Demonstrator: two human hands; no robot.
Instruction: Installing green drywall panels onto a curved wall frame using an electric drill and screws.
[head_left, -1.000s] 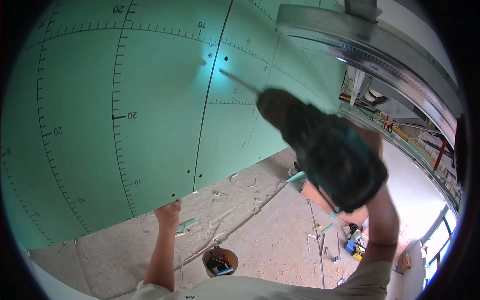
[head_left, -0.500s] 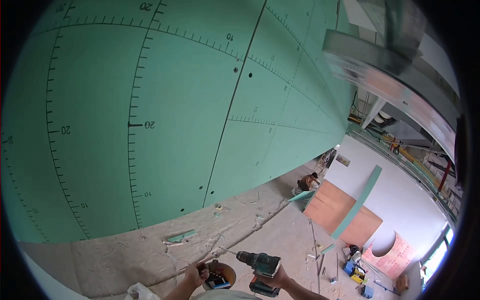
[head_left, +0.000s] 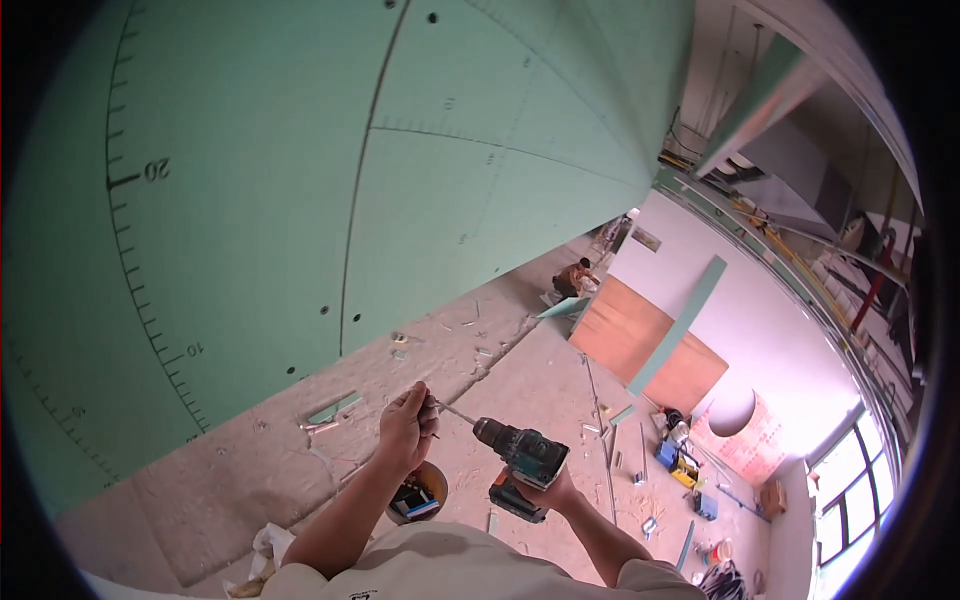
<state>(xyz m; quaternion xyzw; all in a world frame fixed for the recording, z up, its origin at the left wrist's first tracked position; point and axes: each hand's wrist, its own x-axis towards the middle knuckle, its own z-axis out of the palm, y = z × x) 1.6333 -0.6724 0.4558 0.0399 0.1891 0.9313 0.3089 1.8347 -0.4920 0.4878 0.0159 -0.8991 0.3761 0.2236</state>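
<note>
My right hand (head_left: 545, 490) is wrapped round the grip of a dark green and black cordless drill (head_left: 520, 450), with its battery pack below. A long thin bit (head_left: 458, 412) reaches from the chuck toward my left hand (head_left: 408, 425). The left fingers are pinched together at the bit's tip; whatever small thing they hold is too small to name. Under that hand sits a round bucket (head_left: 441, 486) with dark items and a blue-and-white piece inside. Large green board panels (head_left: 250, 230) with printed scale lines and dark screw heads along a seam fill the upper left.
Offcuts (head_left: 335, 408) and debris litter the dusty floor. At the right lie a blue-and-yellow tool box (head_left: 685, 468) and a brown sheet (head_left: 640, 335) with a green strip (head_left: 680, 325) across it. Farther off, another person (head_left: 573, 277) crouches by the panels.
My left hand has risen from beside the bucket to the bit's tip. The drill stays in my right hand. The view has shifted, so the panels sit farther left and higher.
</note>
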